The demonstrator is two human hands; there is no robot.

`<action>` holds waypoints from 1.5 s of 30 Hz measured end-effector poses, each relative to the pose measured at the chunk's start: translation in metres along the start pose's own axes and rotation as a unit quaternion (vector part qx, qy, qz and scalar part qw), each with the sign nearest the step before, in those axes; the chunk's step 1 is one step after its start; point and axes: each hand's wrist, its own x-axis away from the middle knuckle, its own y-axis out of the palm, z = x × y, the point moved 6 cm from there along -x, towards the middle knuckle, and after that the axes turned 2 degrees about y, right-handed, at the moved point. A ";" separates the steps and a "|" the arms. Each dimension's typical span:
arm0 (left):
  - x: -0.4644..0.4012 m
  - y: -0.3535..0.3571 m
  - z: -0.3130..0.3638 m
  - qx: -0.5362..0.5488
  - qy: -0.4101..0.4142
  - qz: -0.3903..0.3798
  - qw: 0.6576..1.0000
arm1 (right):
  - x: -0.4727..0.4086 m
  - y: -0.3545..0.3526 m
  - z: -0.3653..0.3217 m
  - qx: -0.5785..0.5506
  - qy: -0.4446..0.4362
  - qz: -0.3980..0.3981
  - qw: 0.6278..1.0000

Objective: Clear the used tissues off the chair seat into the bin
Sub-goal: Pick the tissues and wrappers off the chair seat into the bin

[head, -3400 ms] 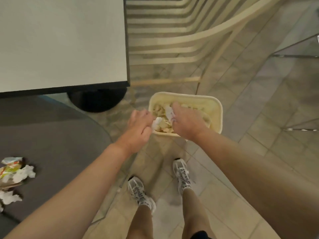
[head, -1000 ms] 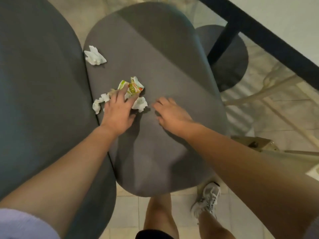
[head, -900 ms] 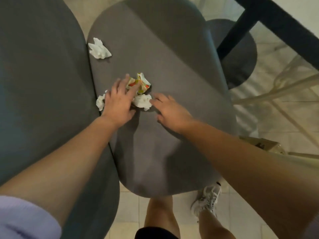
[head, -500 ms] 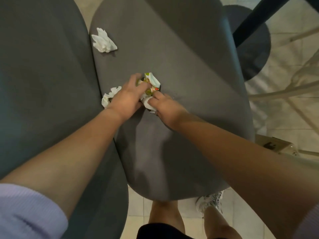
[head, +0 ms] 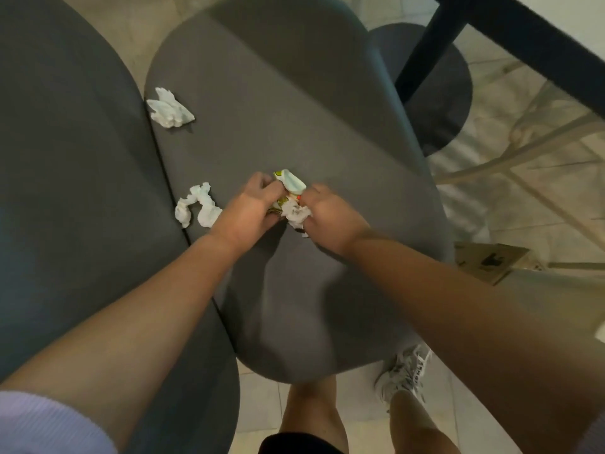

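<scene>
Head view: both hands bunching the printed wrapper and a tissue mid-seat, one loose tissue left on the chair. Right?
Not quite. The head view shows two loose tissues left on the chair seat: a far tissue and a near tissue. The left hand and right hand do bunch the wrapper.

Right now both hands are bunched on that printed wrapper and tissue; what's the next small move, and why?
Probably reach the left hand sideways for the twisted tissue beside it. The right hand already pinches the crumpled tissue against the printed wrapper, so that bundle looks secured, while another tissue also lies loose on the chair seat.
</scene>
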 end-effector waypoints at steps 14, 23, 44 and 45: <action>0.003 0.012 0.104 0.077 -0.005 0.075 0.994 | 0.076 -0.016 0.062 -0.169 0.183 0.025 0.968; 0.022 0.011 0.102 0.054 -0.006 0.091 0.994 | 0.135 -0.058 0.102 -0.259 0.190 0.095 0.942; 0.014 0.136 0.391 0.041 0.259 -0.006 0.965 | 0.363 -0.144 0.242 -0.114 0.112 0.265 0.951; 0.016 0.146 0.404 0.047 0.276 -0.019 0.960 | 0.378 -0.144 0.255 -0.108 0.118 0.277 0.947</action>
